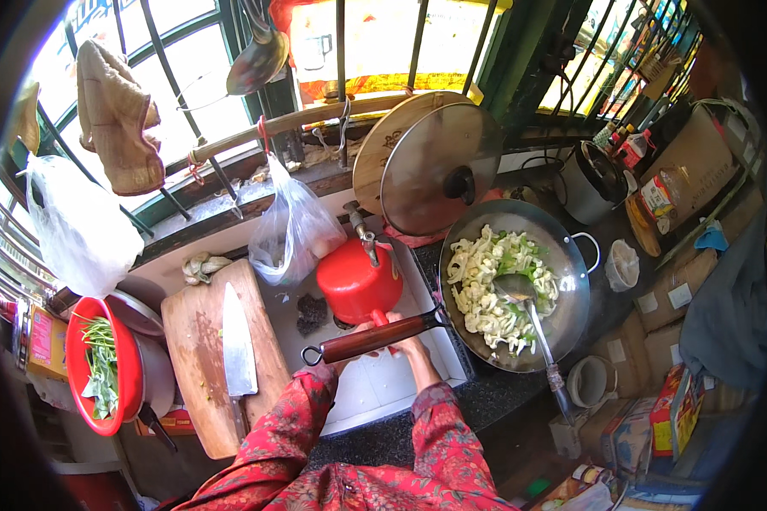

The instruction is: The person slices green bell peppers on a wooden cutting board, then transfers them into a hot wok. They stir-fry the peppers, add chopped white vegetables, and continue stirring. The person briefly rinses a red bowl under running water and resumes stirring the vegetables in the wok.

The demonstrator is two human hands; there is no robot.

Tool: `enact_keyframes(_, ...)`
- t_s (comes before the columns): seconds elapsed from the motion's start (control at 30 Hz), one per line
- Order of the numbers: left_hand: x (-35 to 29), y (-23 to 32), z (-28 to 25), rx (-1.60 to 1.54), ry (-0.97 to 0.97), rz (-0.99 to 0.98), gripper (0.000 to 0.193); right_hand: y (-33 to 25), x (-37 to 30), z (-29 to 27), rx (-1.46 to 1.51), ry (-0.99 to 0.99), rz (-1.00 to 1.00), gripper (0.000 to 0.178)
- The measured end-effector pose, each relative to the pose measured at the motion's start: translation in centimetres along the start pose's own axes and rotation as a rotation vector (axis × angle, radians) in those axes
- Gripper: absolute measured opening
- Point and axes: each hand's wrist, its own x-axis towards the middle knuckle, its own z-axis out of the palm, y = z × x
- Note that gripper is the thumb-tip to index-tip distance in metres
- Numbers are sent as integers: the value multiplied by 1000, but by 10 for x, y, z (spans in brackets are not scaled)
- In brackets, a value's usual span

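Fingers of the left hand hide under the wok's brown handle, so their grip cannot be told. Right hand fingers hold the red pot's short handle. Further right, the wok holds cut vegetables and a ladle.

Red kettle between board, wok
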Motion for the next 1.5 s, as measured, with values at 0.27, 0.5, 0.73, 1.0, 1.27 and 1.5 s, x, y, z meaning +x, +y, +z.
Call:
enact_keyframes(0.27,-50,14,74,-317,125,-54,25,-32,-79,-23,-360,-32,-105,34)
enact_keyframes(0.5,-74,11,93,-275,68,29,32,-46,-133,-15,-614,262,-222,21)
enact_keyframes(0.73,-45,15,87,-659,23,194,26,-63,-121,7,-999,524,-14,31)
enact_keyframes(1.0,-42,-1,51,-847,339,43,28,-28,-108,42,-312,261,-26,29)
enact_keyframes(1.27,-55,23,52,123,473,76,37,-7,-61,32,227,5,373,27)
enact_keyframes(1.5,-77,9,58,13,768,114,42,-21,-46,34,324,29,194,18)
